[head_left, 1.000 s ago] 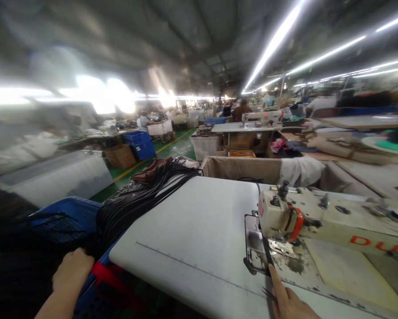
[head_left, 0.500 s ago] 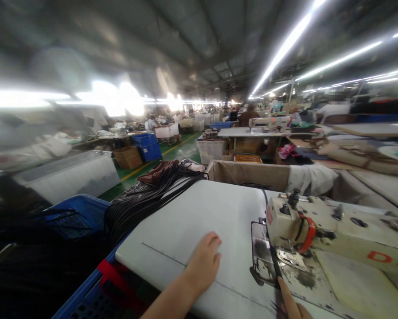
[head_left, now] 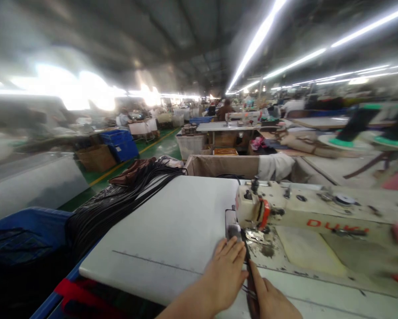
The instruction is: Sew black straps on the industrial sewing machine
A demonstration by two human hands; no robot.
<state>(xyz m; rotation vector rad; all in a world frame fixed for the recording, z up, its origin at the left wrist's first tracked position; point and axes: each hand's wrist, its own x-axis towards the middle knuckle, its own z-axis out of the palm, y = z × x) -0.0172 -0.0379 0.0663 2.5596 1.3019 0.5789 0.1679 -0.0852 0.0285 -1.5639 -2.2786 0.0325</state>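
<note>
My left hand (head_left: 226, 271) lies flat on the white sewing table (head_left: 172, 230), fingers spread toward the needle plate. My right hand (head_left: 268, 297) lies beside it, index finger stretched along a narrow black strap (head_left: 248, 270) that runs under the presser foot. Both hands touch or flank the strap just in front of the cream sewing machine (head_left: 305, 210). A small pair of metal snips seems to lie under my right hand; blur hides the detail.
A heap of black straps (head_left: 115, 201) drapes over the table's left edge into a blue crate (head_left: 26, 226). Beyond a cloth-lined bin (head_left: 219, 165) stand more sewing tables with seated people. Thread stands (head_left: 352, 128) rise at the right.
My left hand came from the crate at the left, across the table, and settled next to my right hand at the strap. The view swung right and down.
</note>
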